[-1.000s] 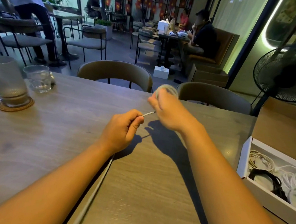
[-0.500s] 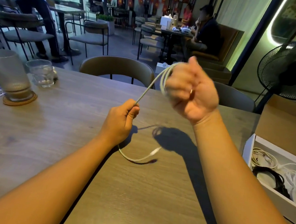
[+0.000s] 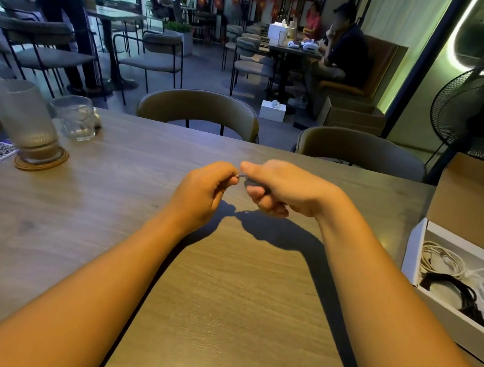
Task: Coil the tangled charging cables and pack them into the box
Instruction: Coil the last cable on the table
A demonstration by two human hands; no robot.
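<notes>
One tall glass (image 3: 31, 121) on a coaster (image 3: 42, 161) and a small glass (image 3: 75, 117) stand at ten o'clock by the table's (image 3: 106, 229) left edge. The left hand (image 3: 201, 192) pinches the tip of the cable (image 3: 241, 176), whose short visible stretch runs level, nine to three o'clock, into the right hand (image 3: 284, 187). That hand's fingers curl round the rest, hiding the coil. Bare tabletop lies open toward six o'clock. At four o'clock the box (image 3: 413, 253) sits near the right edge, flap raised, holding white cables (image 3: 446, 259) and a black cable (image 3: 458, 291).
</notes>
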